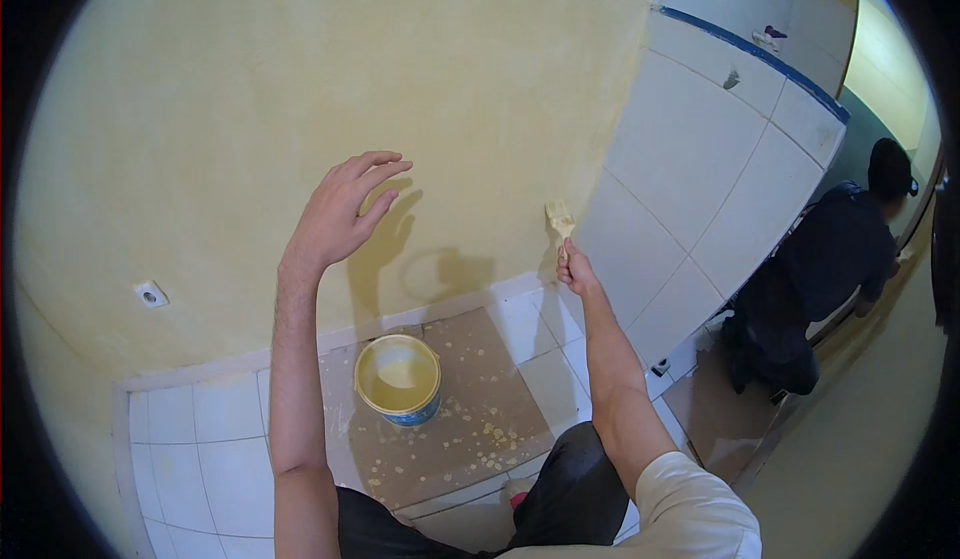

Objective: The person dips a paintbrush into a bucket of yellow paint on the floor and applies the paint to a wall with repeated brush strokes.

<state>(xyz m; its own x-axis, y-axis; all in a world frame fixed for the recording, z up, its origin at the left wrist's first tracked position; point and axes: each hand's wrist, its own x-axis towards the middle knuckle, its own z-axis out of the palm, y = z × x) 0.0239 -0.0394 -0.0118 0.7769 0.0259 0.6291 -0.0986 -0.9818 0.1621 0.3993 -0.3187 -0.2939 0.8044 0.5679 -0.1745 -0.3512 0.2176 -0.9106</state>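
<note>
My right hand (576,268) grips the handle of a paintbrush (559,218), bristles up, at the yellow wall (480,109) near its corner with the white tiles. Pale yellow paint coats the brush; whether its bristles touch the wall is hard to tell. Raised in front of the wall, my left hand (349,206) holds nothing, its fingers apart and slightly curled. Below it a bucket (397,380) with yellow paint inside and a blue lower side stands on brown, paint-spotted sheeting (480,409).
A wall socket (151,295) is at the left. On the right stands a white-tiled partition (697,176) with a blue edge strip. Beyond it a person in dark clothes (825,259) crouches by another wall. White tiles (232,476) cover the floor around the sheeting.
</note>
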